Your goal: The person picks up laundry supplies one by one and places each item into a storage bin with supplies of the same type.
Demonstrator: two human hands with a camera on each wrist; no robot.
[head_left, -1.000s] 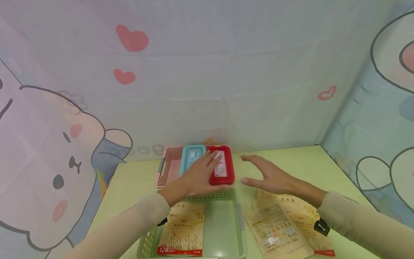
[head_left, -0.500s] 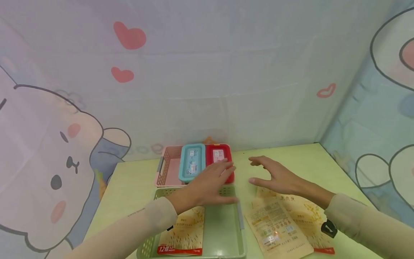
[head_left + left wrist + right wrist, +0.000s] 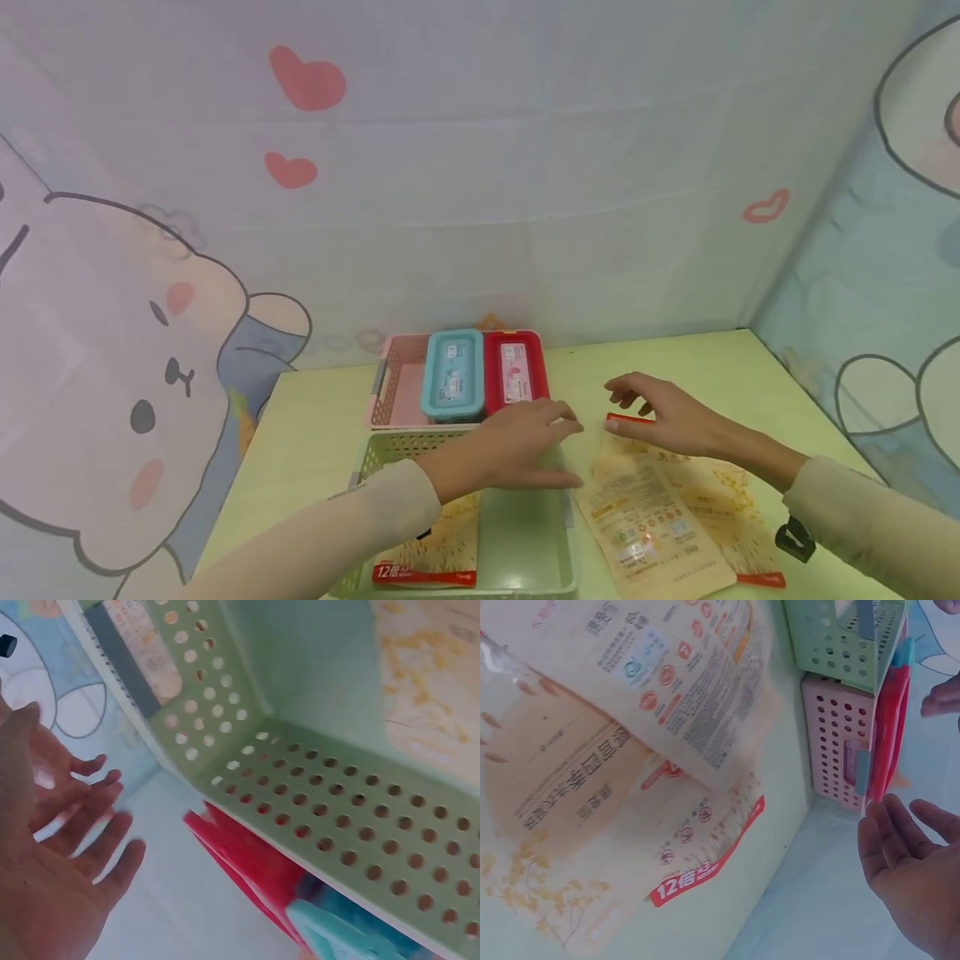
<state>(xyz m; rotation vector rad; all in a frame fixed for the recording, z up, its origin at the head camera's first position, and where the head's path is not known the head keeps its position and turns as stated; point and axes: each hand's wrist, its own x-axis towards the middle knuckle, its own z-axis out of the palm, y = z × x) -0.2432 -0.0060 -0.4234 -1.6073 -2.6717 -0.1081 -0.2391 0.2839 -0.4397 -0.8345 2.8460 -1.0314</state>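
Observation:
My left hand point(image 3: 517, 450) hovers over the green basket point(image 3: 525, 542), fingers relaxed and holding nothing. In that basket lies a yellow printed pouch point(image 3: 442, 542) with a red bottom strip, partly hidden by my left forearm. To the right, my right hand point(image 3: 675, 417) hangs loosely curled above several similar pouches point(image 3: 648, 533), which overlap on the table. In the right wrist view these pouches point(image 3: 577, 765) show printed text and a red strip, with the right hand point(image 3: 915, 870) apart from them. The left wrist view has the left hand point(image 3: 60, 847) beside the green basket's perforated wall point(image 3: 322, 795).
Behind the green basket stands a pink basket point(image 3: 378, 392). A light blue lidded box point(image 3: 453, 375) and a red lidded box point(image 3: 517, 367) sit side by side on it, toward its right. A cloth backdrop point(image 3: 525, 208) rises at the table's far edge.
Both hands have drawn back to the right and nearer. The left hand has come away from over the red box, which now shows fully. Boxes and pouches stay put.

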